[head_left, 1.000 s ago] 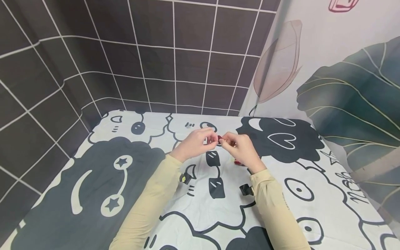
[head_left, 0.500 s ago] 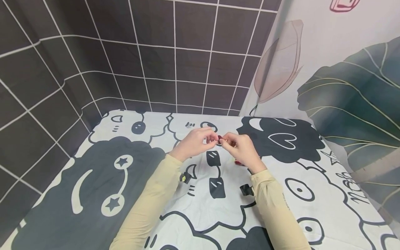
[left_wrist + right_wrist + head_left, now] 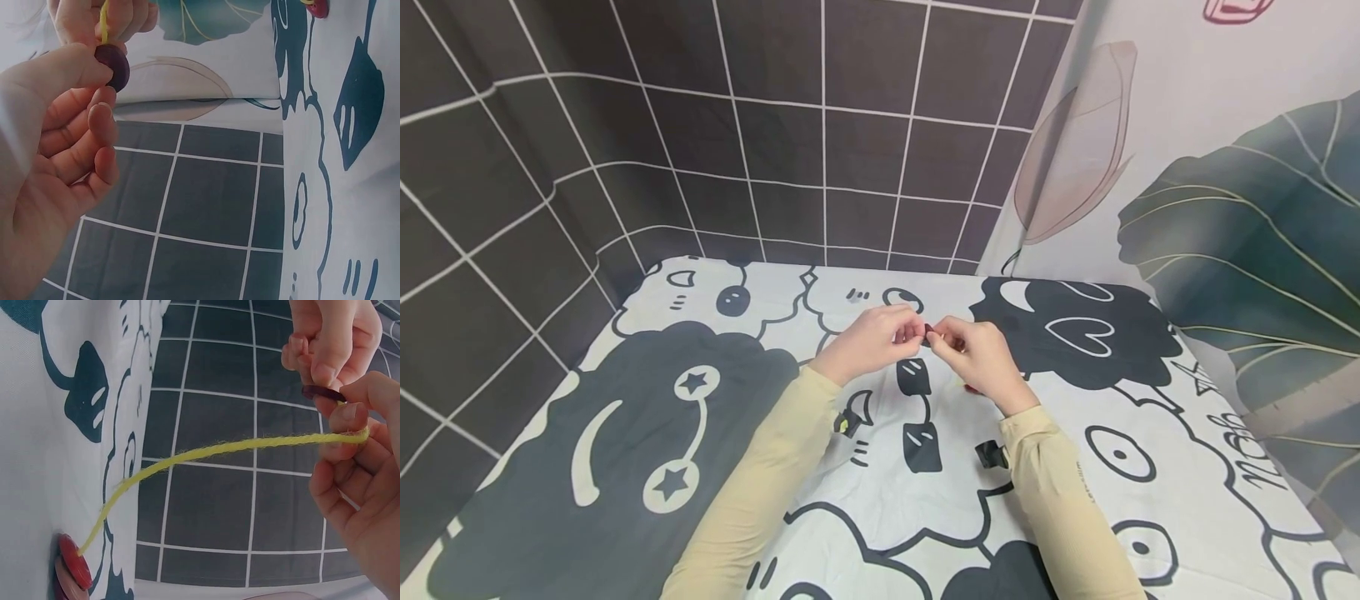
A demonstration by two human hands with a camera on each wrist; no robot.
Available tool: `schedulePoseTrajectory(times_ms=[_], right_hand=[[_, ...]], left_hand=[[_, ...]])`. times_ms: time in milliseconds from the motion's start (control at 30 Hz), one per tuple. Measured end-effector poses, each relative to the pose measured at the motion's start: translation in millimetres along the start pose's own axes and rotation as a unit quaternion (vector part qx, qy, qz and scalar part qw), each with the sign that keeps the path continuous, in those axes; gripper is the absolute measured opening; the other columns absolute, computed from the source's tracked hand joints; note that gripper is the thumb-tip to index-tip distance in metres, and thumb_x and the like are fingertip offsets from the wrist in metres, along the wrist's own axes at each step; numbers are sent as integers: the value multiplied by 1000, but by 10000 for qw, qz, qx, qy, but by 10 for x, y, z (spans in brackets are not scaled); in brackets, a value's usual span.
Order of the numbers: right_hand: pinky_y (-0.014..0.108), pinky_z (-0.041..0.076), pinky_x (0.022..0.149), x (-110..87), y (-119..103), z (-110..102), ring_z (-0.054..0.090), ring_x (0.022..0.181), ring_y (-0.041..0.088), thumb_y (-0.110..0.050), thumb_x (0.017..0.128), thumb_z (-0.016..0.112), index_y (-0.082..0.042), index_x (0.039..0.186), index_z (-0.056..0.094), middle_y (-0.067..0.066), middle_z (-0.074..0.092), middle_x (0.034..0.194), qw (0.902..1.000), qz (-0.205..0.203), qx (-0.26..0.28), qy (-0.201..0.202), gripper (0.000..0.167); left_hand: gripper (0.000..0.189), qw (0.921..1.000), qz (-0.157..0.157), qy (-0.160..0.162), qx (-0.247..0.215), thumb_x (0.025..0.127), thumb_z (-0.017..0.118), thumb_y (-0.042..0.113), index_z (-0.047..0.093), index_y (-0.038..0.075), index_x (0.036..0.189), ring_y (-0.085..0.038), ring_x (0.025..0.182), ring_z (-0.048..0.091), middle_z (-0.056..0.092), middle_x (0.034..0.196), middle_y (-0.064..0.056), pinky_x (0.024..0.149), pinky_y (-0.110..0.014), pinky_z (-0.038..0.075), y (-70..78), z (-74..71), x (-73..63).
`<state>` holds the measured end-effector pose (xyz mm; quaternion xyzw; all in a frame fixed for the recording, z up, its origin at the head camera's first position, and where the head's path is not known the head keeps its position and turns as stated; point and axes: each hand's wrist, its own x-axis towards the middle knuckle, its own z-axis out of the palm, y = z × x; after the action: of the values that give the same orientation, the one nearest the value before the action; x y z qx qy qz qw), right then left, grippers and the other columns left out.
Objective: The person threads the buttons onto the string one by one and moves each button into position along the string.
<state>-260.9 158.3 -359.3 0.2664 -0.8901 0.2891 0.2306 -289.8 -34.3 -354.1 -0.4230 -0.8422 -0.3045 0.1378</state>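
My left hand (image 3: 872, 340) pinches a dark red button (image 3: 119, 65) by its edge between thumb and fingers. Close against it, my right hand (image 3: 981, 354) pinches a yellow cord (image 3: 225, 447) near its upper end, its fingertips touching or almost touching the button. In the left wrist view the cord rises beside the button; whether it passes through a hole is hidden by fingers. The cord hangs down to a small stack of red and pinkish buttons (image 3: 76, 561), low by the cloth. In the head view my right hand mostly covers that stack.
A white cloth with black cartoon prints (image 3: 880, 492) covers the table. Near the left sleeve lies a small dark patch with a yellow bit (image 3: 843, 426), its kind unclear. A dark grid curtain (image 3: 865, 150) hangs behind, and a leaf-patterned one (image 3: 1262, 217) at the right.
Both hands stay nearly in place, still together at the button. The dark red button looks slightly turned between the fingertips. The head view has shifted a little.
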Motion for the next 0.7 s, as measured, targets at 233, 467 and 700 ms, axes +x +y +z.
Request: schedulePoseTrajectory(times_ms=[233,467,700], right_hand=[[18,36,52,-2,27,5,46,53,6,-9,87,65,-7,82,70,0,56,56,10000,50,48,17,7],[20,36,49,-10,43,-27,45,52,7,-11,89,66,-7,85,71,1,57,58,9991,345,262,10,8],[22,35,46,-7,31,-77,45,53,9,-15,92,64,-7,88,70,1,55,58,9949,784,628,-118,11]], left_hand=[[5,10000,24,-82,-37,84,60,3,62,5,88,-13,73,57,60,79,-4,68,-19,48,-1,12,3],[12,9992,-314,189,-153,86,66,12,62,9,97,-13,79,58,63,85,-4,71,-23,47,-16,13,6],[34,9989,73,422,-211,82,77,22,66,9,111,-14,83,61,68,93,-4,76,-31,52,13,20,3]])
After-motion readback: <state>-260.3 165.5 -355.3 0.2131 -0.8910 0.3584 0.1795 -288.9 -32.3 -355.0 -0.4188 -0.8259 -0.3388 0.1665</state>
